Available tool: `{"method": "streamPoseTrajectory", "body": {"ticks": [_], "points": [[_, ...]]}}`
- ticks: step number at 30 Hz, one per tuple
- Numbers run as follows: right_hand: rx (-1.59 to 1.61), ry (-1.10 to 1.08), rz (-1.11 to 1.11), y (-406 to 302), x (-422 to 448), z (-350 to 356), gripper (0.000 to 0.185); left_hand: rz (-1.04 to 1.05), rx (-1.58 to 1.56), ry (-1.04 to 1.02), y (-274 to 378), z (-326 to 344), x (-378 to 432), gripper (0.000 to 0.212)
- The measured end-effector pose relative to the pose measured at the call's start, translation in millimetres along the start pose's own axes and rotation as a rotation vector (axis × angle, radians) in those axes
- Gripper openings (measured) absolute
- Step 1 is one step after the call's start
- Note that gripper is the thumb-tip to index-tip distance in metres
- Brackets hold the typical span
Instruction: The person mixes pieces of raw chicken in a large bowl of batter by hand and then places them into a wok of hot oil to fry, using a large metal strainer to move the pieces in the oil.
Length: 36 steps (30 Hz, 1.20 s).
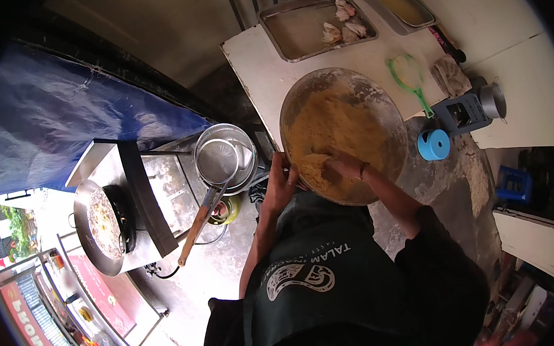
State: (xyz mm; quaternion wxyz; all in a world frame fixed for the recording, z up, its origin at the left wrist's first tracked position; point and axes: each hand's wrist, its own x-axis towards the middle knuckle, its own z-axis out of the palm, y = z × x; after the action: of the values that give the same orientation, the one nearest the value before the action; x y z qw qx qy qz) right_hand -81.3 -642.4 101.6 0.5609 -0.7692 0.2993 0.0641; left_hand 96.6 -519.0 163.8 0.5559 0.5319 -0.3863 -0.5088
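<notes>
A large metal bowl of tan breading flour stands at the near edge of a white table, close against my apron. My right hand is down in the flour near the bowl's close side, fingers partly buried; a piece coated in flour seems to lie beside them, and whether they grip it I cannot tell. At the bowl's left rim is my left hand, its fingers bent against the edge. Beyond the bowl, a metal tray holds several pale raw meat pieces.
On the white table are a green-handled sieve, a crumpled cloth and a deep pan of yellowish liquid. Left, a wok of bubbling oil sits near wire strainers and a wooden-handled tool. A blue container is at right.
</notes>
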Motion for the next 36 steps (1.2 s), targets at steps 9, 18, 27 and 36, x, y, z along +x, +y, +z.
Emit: {"method": "streamPoseTrajectory", "body": {"ticks": [9, 18, 27, 36], "points": [[-0.346, 0.137, 0.161, 27, 13, 18, 0.060, -0.036, 0.004, -0.013, -11, 0, 6, 0.014], [-0.109, -0.156, 0.051, -1, -2, -5, 0.055, -0.038, 0.114, 0.049, -12, -5, 6, 0.016], [0.296, 0.003, 0.099, 19, 3, 15, 0.040, 0.127, 0.296, 0.054, -23, -11, 11, 0.017], [0.095, 0.031, 0.115, 3, 13, 15, 0.038, 0.045, 0.260, 0.041, -2, -7, 12, 0.015]]}}
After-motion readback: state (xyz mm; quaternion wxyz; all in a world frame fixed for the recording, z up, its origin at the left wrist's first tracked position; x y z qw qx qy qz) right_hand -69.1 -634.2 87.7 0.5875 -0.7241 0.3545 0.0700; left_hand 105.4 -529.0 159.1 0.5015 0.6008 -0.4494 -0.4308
